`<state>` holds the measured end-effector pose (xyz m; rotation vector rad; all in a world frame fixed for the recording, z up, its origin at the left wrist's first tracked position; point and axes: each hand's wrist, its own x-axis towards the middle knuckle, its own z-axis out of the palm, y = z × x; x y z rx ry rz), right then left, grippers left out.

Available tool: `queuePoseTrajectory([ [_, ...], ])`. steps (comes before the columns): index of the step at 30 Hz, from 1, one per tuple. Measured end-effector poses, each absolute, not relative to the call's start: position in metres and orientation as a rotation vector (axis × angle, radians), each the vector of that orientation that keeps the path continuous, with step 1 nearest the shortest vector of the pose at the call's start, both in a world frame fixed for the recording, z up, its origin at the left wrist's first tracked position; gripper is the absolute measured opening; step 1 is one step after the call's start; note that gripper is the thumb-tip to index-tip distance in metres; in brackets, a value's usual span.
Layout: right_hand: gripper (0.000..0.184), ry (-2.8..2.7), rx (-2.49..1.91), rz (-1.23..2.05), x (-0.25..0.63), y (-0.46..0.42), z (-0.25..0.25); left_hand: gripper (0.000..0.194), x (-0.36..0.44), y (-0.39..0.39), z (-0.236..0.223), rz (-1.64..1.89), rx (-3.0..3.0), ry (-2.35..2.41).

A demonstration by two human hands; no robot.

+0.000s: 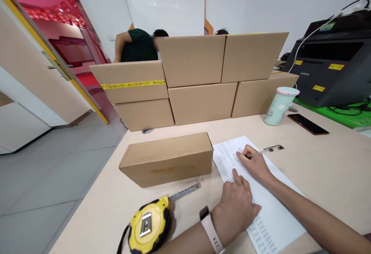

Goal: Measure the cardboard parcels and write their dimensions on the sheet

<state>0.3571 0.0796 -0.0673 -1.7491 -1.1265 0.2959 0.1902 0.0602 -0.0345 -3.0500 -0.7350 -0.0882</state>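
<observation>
My right hand (257, 166) is closed around a clear-barrelled pen (268, 149), its tip end down at a printed sheet of paper (282, 215). My left hand (237, 203), with a pink-strapped watch on the wrist, rests on the left side of the same sheet. Its index finger and thumb are stretched out, the other fingers bent, and nothing is in it. Columns of small print run along the paper's left edge. Just beyond its left edge lies a long brown cardboard box (171, 159). A yellow and black tape measure (150, 225) with a short length of blade out lies nearest to my left forearm.
A wall of stacked cartons (199, 101) lines the table's far edge, with two people partly hidden behind it. To the right stand a mint tumbler (279, 107), a dark phone (308, 124) and a black printer (321, 64) on a green base. An open doorway is at left.
</observation>
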Motion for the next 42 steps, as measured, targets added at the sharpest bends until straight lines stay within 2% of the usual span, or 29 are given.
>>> queuePoseTrajectory([
  [4,0.009,-1.509,-1.827,0.074,0.382,0.073,-0.062,0.072,0.188,0.06,-0.035,-0.103,-3.039,-0.731],
  [5,0.01,-1.596,-1.839,0.002,0.388,0.072,-0.062,0.072,0.188,0.06,-0.035,-0.11,-3.034,-0.736],
  [9,0.033,-1.75,-1.938,-0.202,0.406,0.07,-0.069,0.07,0.186,0.054,-0.036,-0.186,-2.981,-0.726],
  [12,0.046,-1.789,-1.961,-0.275,0.409,0.071,-0.076,0.063,0.178,0.046,-0.021,-0.268,-2.982,-0.774],
  [16,0.041,-1.712,-1.966,-0.229,0.411,0.07,-0.078,0.038,0.136,0.041,0.019,-0.19,-3.184,-0.988],
  [20,0.036,-1.563,-1.997,-0.231,0.417,0.066,-0.069,0.025,0.051,0.052,0.034,-0.658,-3.152,-1.322],
  [22,0.036,-1.464,-1.978,-0.274,0.419,0.063,-0.062,0.038,0.007,0.058,0.023,-0.726,-3.011,-1.522],
  [26,0.031,-1.33,-1.864,-0.383,0.411,0.056,-0.035,0.084,-0.055,0.06,-0.014,-0.64,-2.938,-1.825],
  [29,0.027,-1.323,-1.776,-0.414,0.386,0.05,-0.007,0.099,-0.068,0.062,-0.03,-0.653,-3.019,-1.863],
  [34,0.034,-1.648,-1.574,-0.264,0.323,0.054,0.039,0.1,-0.054,0.076,-0.032,-0.918,-3.152,-1.776],
  [40,0.057,-2.175,-1.506,-0.27,0.267,0.102,0.06,0.083,-0.042,0.072,-0.029,-1.113,-3.111,-1.853],
  [42,0.063,-2.288,-1.531,-0.252,0.258,0.121,0.059,0.079,-0.047,0.06,-0.023,-1.293,-3.154,-1.973],
])
